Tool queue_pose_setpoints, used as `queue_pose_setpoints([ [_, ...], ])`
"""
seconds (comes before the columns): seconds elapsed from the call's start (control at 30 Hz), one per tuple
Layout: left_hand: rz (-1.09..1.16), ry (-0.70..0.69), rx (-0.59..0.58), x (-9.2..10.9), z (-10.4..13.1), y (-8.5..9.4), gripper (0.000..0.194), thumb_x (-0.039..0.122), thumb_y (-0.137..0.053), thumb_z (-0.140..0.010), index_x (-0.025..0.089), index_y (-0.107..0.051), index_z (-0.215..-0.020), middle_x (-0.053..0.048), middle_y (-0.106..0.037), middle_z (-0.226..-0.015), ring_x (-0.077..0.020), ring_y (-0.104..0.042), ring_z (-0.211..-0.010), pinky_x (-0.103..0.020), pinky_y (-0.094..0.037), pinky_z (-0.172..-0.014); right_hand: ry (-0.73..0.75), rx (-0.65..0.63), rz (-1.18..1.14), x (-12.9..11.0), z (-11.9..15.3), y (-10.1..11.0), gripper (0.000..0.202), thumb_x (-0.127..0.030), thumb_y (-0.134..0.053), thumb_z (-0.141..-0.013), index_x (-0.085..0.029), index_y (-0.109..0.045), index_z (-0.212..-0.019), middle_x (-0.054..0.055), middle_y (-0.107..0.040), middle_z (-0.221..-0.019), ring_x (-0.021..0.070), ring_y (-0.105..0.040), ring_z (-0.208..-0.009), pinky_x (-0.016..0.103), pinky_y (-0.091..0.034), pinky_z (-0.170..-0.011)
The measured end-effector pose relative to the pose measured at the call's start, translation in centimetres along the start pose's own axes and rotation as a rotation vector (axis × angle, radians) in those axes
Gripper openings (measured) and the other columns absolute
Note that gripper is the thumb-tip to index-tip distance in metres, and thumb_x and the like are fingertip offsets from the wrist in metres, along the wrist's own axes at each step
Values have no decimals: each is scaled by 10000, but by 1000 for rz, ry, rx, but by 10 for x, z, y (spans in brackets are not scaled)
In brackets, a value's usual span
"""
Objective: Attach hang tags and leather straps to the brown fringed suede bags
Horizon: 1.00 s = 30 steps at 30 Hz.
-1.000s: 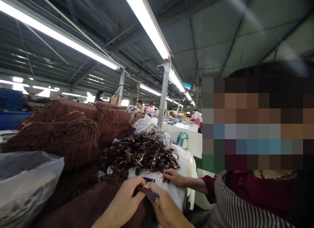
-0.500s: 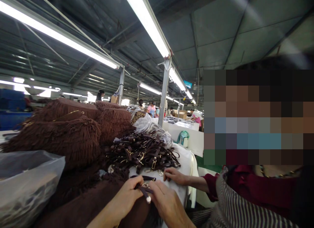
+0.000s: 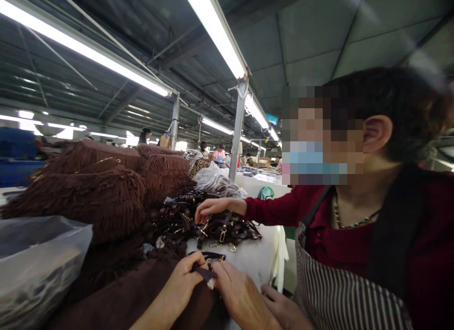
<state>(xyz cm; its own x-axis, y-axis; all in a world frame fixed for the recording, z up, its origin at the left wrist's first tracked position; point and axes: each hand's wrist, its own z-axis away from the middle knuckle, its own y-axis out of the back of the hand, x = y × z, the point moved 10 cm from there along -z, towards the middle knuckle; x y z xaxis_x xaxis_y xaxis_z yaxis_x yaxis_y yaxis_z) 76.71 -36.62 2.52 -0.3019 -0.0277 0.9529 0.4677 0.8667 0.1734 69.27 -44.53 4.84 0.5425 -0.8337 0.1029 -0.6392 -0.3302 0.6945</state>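
My left hand point(image 3: 186, 278) and my right hand point(image 3: 236, 287) meet at the lower middle, each with its fingers closed on a dark brown strap point(image 3: 205, 273). A pale tip shows at the strap's lower end, and a metal ring is partly hidden between the fingers. Under my hands lies a brown fringed bag point(image 3: 142, 282). Just beyond, dark straps with gold clasps point(image 3: 227, 228) are heaped on a white table point(image 3: 266, 245).
At the right a person in a striped apron point(image 3: 340, 273) reaches a hand point(image 3: 216, 207) over the strap heap; their other hand point(image 3: 283, 308) is beside my right wrist. Brown fringed bags point(image 3: 99, 197) are stacked left, behind a clear plastic bag point(image 3: 39, 273).
The person at the right has leaned in and stretched one hand forward and left over the strap heap. Their other hand now shows beside mine. My hands have barely shifted on the strap.
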Motion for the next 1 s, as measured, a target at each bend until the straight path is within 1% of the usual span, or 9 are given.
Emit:
queue_pose_setpoints([
  [0.17, 23, -31, -15, 11, 9, 4, 318, 465, -608, -764, 180, -479, -707, 38, -452, -678, -136, -392, -682, -242, -308, -622, -27, -57, -128, 5, -7, 2, 540, -451, -118, -1068, -201, -589, -987, 60, -659, -825, 193, -622, -661, 286, -385, -547],
  [0.23, 27, -19, -57, 14, 12, 2, 321, 464, -634, -740, 187, -473, -732, 56, -408, -647, -119, -365, -632, -232, -289, -579, -128, -74, -333, 16, -11, 7, 478, -487, -212, -1065, -214, -584, -939, 28, -643, -808, 171, -614, -702, 252, -410, -589],
  [0.3, 59, -11, -99, 16, 11, 0, 372, 498, -668, -710, 199, -459, -782, 73, -373, -629, -104, -339, -588, -225, -262, -541, -269, -81, -596, 30, -12, 7, 468, -517, -291, -1047, -212, -553, -807, -4, -574, -719, 145, -563, -663, 230, -400, -591],
  [0.4, 143, -60, -130, 16, 5, 2, 548, 638, -705, -665, 207, -451, -889, 65, -433, -679, -96, -354, -592, -219, -239, -529, -363, -90, -798, 41, -15, -1, 517, -560, -273, -1031, -209, -488, -718, -38, -439, -615, 119, -441, -534, 225, -337, -501],
  [0.47, 168, -97, -149, 14, 0, 4, 637, 713, -703, -643, 195, -473, -932, 42, -485, -718, -100, -382, -611, -222, -243, -538, -361, -107, -815, 43, -19, -7, 523, -576, -262, -1026, -209, -489, -729, -51, -401, -587, 114, -398, -493, 227, -305, -471],
  [0.6, 176, -72, -151, 4, -5, 9, 655, 724, -731, -612, 173, -552, -918, 10, -535, -732, -128, -467, -644, -236, -304, -572, -316, -128, -787, 42, -29, -11, 549, -596, -307, -1006, -209, -446, -642, -31, -432, -603, 140, -449, -590, 252, -335, -584],
  [0.7, 236, -40, -151, 1, -3, 9, 633, 674, -776, -594, 163, -591, -918, -4, -569, -751, -141, -506, -667, -239, -334, -590, -283, -147, -753, 39, -33, -7, 525, -584, -313, -1006, -210, -454, -664, -21, -459, -652, 153, -461, -644, 259, -333, -615],
  [0.83, 426, -2, -170, 1, 2, 5, 606, 570, -844, -580, 138, -625, -943, -17, -609, -755, -138, -538, -659, -238, -350, -607, -268, -138, -719, 35, -30, -5, 469, -524, -306, -1024, -213, -500, -731, -10, -511, -714, 162, -492, -695, 255, -359, -644],
  [1.0, 583, 24, -183, -1, 7, 6, 527, 455, -872, -608, 139, -676, -981, -66, -698, -891, -195, -629, -799, -294, -431, -766, -276, -106, -669, 34, -24, -12, 432, -455, -292, -1050, -217, -544, -792, -8, -564, -749, 156, -535, -718, 246, -380, -665],
])
